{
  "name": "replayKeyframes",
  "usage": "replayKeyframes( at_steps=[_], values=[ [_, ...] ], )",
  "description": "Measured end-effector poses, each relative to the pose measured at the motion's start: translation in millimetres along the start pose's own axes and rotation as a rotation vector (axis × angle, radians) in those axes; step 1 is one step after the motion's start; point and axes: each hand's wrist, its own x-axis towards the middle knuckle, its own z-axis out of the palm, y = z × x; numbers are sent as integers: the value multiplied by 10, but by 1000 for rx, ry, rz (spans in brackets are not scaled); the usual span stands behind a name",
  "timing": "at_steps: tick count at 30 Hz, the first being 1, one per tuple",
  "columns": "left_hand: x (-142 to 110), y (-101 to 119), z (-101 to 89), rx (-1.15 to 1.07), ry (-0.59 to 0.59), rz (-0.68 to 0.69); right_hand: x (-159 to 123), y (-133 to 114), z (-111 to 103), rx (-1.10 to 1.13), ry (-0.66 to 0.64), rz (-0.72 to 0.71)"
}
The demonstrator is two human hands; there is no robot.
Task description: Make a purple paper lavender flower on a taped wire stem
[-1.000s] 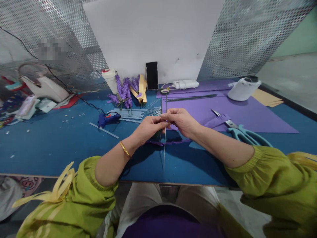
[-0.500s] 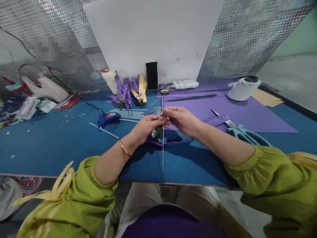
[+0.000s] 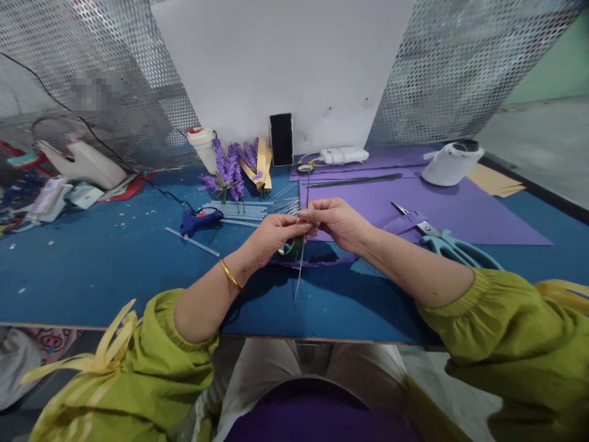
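My left hand [image 3: 271, 238] and my right hand [image 3: 338, 222] meet above the blue table [image 3: 101, 270], both pinched on the top of a thin metal wire [image 3: 299, 279] that hangs down toward me. A small roll of green tape [image 3: 291, 247] dangles just under my left fingers. A strip of purple paper [image 3: 317, 260] lies on the table beneath my hands.
Teal scissors [image 3: 453, 248] rest on a purple sheet [image 3: 460, 215] at the right. A blue glue gun [image 3: 199, 221], glue sticks [image 3: 237, 212], purple paper flowers [image 3: 227, 169], a phone [image 3: 281, 139] and a white roll [image 3: 451, 164] stand further back. Clutter fills the far left.
The tape roll has come into view under my left fingers. The wire's lower end has swung slightly left. My hands stay together at the wire's top.
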Motion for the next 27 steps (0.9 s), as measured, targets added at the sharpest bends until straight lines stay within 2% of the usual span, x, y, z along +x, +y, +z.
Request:
replayKeyframes(
  at_steps=[6,11,16,20,27],
  values=[
    [-19,30,9,175,28,-16,-3,25,32,-55,58,-32],
    [-7,11,10,92,32,-11,-6,49,47,-75,89,-60],
    [11,-13,-9,-117,41,-43,9,0,-10,83,-52,-7],
    [7,-15,-7,-136,13,-40,16,-14,-49,141,-129,58],
    [7,-5,9,1,-16,11,22,2,-32,42,-18,64]
  ],
)
